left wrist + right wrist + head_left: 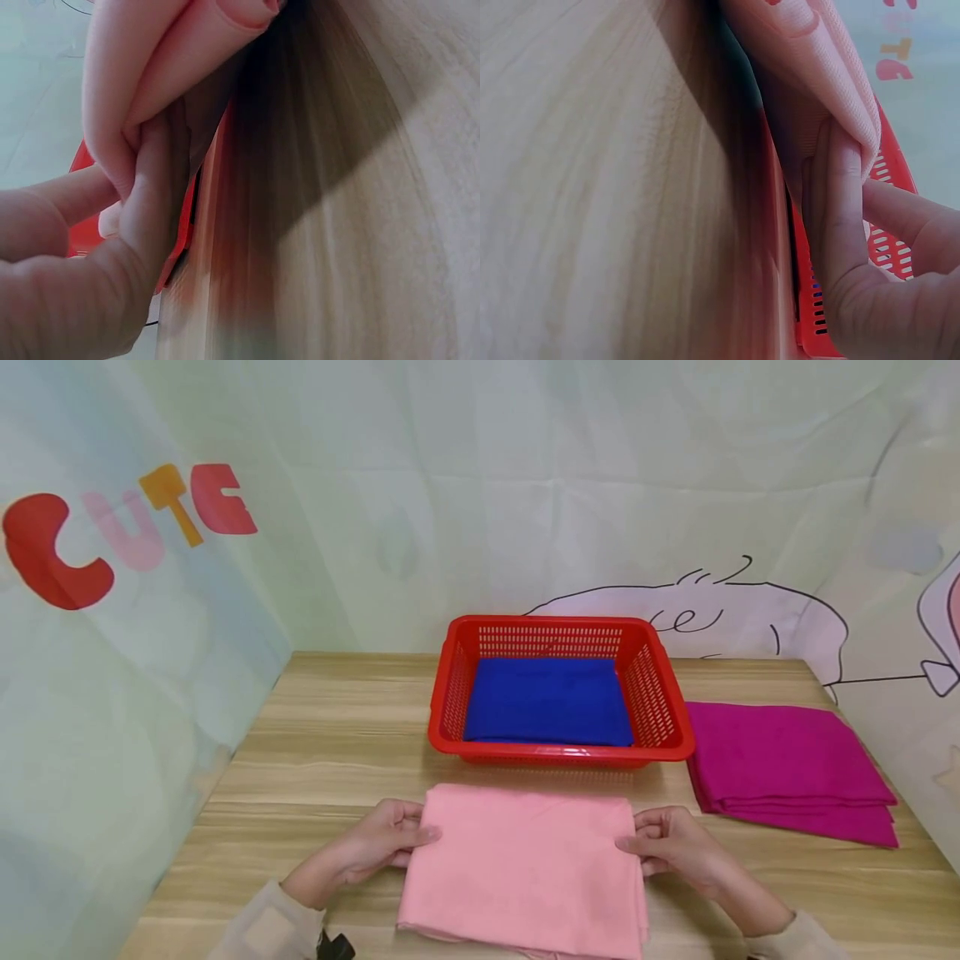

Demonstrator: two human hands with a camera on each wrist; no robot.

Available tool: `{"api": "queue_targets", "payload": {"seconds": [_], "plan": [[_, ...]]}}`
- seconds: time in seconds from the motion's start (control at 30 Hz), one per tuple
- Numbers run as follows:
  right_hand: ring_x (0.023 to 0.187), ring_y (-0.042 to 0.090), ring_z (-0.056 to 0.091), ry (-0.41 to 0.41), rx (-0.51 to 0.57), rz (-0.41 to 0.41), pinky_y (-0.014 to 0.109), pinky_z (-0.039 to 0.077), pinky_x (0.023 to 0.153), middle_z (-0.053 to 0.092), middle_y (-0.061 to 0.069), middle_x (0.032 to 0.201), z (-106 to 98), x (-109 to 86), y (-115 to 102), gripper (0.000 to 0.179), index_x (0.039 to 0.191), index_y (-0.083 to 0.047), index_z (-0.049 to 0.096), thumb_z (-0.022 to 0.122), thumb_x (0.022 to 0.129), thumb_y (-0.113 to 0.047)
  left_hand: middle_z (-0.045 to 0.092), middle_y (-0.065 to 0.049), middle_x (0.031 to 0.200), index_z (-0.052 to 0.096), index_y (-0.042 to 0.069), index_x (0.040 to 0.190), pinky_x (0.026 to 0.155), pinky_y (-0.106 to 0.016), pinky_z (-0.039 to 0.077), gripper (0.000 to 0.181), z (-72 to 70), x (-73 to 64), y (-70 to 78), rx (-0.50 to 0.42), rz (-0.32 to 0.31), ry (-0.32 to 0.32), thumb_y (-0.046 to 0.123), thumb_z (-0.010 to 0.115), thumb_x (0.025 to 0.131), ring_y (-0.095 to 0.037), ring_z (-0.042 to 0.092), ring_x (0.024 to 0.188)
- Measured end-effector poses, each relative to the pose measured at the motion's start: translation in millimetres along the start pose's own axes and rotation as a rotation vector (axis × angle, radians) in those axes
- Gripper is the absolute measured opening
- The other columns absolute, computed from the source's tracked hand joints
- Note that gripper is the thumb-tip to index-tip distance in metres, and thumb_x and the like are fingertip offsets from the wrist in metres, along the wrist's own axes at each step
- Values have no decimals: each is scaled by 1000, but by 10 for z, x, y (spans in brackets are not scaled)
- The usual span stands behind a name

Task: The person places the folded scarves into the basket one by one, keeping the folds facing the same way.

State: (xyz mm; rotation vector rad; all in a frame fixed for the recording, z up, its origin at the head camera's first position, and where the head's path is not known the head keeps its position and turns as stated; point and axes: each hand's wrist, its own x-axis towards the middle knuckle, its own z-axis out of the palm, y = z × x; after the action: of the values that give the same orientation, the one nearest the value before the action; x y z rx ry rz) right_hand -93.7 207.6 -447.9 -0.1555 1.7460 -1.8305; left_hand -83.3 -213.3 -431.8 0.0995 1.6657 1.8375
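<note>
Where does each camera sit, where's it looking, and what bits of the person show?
Head: on the person's head, facing forward and down at the pink cloth and red basket; the left grip, right grip and sleeves show.
Left wrist: on that wrist, facing the pink cloth's left edge; only the left grip shows.
Right wrist: on that wrist, facing the pink cloth's right edge; only the right grip shows.
Shared: both wrist views catch the pink cloth, wooden table and part of the red basket.
</note>
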Motion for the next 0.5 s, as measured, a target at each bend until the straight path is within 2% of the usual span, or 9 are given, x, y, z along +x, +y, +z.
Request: {"api": "queue_targets", "payload": {"seconds": [0.2,0.5], "plan": [[72,10,69,8,-8,2,27,60,64,73,3,79,-12,-6,-22,10,98,4,66,71,91,-2,70,-24,105,41,-24,132,84,-43,58,44,3,4,15,-8,4,-4,1,56,100,-24,72,92],[74,11,70,-32,0,-28,28,60,65,73,5,83,-27,-21,-60,10,100,4,67,69,92,-2,72,-19,101,40,-24,132,84,-43,58,44,12,-5,33,-16,8,-8,1,56,100,-22,71,91]]}}
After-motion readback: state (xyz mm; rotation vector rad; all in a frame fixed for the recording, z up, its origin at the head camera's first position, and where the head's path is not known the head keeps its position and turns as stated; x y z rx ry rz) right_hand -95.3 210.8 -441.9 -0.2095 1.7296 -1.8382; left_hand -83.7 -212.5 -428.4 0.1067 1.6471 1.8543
